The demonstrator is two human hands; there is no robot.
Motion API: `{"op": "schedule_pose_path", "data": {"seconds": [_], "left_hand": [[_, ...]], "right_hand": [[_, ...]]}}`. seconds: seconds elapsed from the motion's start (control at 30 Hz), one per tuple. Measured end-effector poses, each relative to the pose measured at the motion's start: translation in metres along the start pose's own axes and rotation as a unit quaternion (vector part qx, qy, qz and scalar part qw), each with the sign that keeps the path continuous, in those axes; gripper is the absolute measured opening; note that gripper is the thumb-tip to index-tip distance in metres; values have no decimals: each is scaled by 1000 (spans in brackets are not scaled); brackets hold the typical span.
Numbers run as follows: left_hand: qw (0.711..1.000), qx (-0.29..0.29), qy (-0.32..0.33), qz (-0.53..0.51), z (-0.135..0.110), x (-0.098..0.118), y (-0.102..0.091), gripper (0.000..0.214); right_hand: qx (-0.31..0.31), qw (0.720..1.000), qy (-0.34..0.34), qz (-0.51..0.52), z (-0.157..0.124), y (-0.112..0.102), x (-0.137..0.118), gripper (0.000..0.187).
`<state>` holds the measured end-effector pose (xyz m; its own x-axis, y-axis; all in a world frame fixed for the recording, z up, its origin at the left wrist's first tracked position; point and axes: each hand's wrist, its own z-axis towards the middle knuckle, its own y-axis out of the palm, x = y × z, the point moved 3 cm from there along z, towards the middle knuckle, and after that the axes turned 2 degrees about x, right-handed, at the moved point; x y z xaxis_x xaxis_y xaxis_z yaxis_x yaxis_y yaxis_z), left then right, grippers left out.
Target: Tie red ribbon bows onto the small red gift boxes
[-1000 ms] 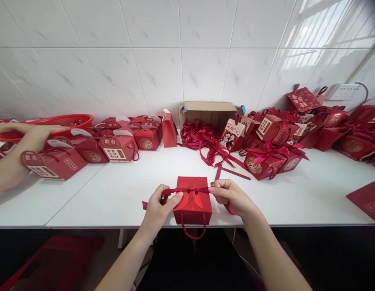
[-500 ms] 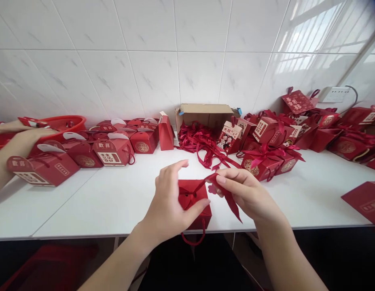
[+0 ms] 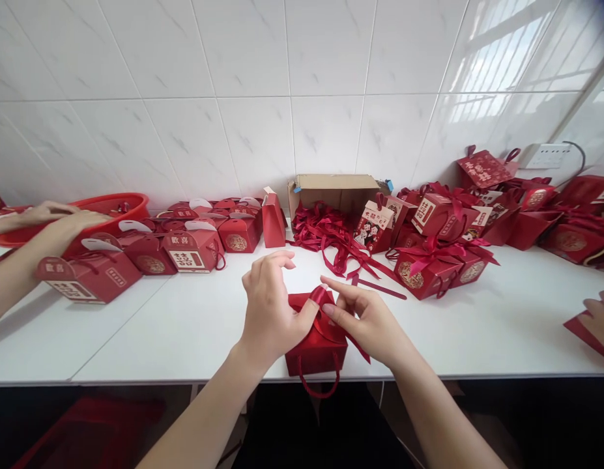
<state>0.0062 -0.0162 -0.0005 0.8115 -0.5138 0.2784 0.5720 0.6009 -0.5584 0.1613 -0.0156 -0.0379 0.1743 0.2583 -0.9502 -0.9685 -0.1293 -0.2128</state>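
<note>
A small red gift box [image 3: 315, 355] with a cord handle stands at the table's front edge in front of me. A red satin ribbon [image 3: 319, 294] is on top of it and loops over the thumb of my left hand [image 3: 271, 316]. That hand's fingers are curled, partly hidden, at the box's left side. My right hand [image 3: 363, 319] pinches the ribbon between thumb and fingers just above the lid. A ribbon tail [image 3: 359, 349] hangs below it on the right. The knot area is partly covered by my hands.
Behind the box, loose ribbons [image 3: 326, 228] spill from a cardboard box [image 3: 335, 182]. Several red boxes [image 3: 194, 251] stand at left; ribboned boxes [image 3: 423, 270] are at right. Another person's hands [image 3: 77, 218] are over a red basin [image 3: 135, 207]; another hand [image 3: 599, 322] touches a box at far right.
My right hand has drawn in leftward and looped the ribbon over my left thumb. At far right, a hand has appeared on a red box. The view has shifted slightly.
</note>
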Motion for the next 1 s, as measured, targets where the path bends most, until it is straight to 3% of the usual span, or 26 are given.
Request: {"op": "schedule_pose_path", "data": {"seconds": [0.23,0.3,0.37,0.5,0.57,0.67,0.83,1.0], "left_hand": [[998,-7,13,67,6,1,-8,42],[997,-16,0,69,6,-2,-10,42],[997,-57,-15,56,4,-5,-13,37],[975,-217,-32,-19,-9,-15,-21,26],[968,-236,-68,-58,-17,-23,-23,26],[960,-202,-156,-111,-29,-38,-14,24],[897,-221,-276,-266,-43,-50,21,26],[805,-270,-374,-373,-45,-50,28,36]], "right_hand": [[-55,997,24,55,5,12,-2,25],[-41,996,31,68,5,13,3,22],[-13,997,33,74,5,13,8,20],[46,998,6,53,4,12,15,19],[55,997,-9,54,2,12,15,19],[18,997,-20,69,1,15,13,20],[-53,993,-16,103,6,18,12,20],[-107,976,13,191,13,15,11,21]]}}
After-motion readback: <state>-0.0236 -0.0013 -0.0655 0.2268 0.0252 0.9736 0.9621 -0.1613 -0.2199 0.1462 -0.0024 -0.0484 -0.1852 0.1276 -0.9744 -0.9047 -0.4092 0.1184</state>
